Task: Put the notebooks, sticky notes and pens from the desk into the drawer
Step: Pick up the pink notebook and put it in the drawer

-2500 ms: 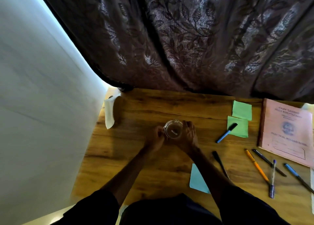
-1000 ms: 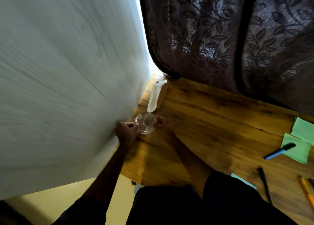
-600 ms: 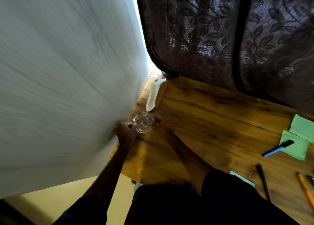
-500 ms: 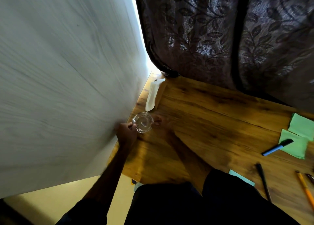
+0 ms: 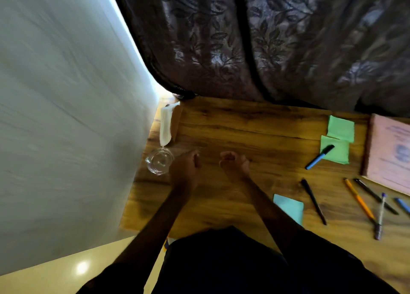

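Observation:
My left hand (image 5: 185, 167) and my right hand (image 5: 234, 163) hover over the wooden desk (image 5: 250, 136), both loosely curled and holding nothing. A pink notebook (image 5: 390, 151) lies at the far right. Two green sticky notes (image 5: 337, 142) sit left of it, a blue pen (image 5: 319, 157) across the lower one. A blue-green sticky note (image 5: 290, 207) lies by my right forearm. A black pen (image 5: 314, 201), an orange pen (image 5: 360, 201) and several more pens (image 5: 380, 213) lie at the right. No drawer is in view.
A clear glass jar (image 5: 159, 160) stands at the desk's left edge, just left of my left hand. A white folded paper (image 5: 166, 126) leans behind it. A pale wall (image 5: 66, 116) runs on the left; a dark patterned curtain (image 5: 266, 40) hangs behind the desk.
Both hands carried the glass jar from mid-desk to the left edge and have let go of it. They have drawn back to the right, and the view has swung right.

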{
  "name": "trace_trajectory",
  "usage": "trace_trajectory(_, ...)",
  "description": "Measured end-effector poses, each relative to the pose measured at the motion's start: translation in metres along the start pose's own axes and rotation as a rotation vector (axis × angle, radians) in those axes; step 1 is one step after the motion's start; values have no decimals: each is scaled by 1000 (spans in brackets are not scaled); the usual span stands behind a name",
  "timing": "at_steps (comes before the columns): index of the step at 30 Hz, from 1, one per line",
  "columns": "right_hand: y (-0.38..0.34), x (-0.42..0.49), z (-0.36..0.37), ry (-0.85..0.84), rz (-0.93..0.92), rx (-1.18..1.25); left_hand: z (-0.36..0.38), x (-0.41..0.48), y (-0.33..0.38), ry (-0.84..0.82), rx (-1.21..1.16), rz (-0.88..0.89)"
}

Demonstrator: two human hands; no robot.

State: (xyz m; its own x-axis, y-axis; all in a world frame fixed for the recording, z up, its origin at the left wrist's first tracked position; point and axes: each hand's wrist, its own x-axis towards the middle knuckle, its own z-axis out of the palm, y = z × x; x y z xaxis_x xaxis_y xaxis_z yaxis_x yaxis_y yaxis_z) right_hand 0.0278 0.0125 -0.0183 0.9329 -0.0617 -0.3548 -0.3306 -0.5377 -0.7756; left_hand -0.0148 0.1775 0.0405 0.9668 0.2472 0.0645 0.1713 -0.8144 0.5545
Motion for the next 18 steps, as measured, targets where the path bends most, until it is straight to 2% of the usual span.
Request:
trace_trajectory(5, 31, -23, -43, 125, 93, 136, 25, -7, 38, -123, -35, 105)
trace_trajectory(11, 61, -67, -74, 250, 131, 165, 50, -39, 70, -229, -52, 200)
trace_trajectory(14, 75, -90, -89, 269, 154, 128, 57, -57, 83, -303, -63, 200)
trace_trajectory(18, 101, -115, -107, 262, 189, 194, 66, -78, 102, -386, -115, 254)
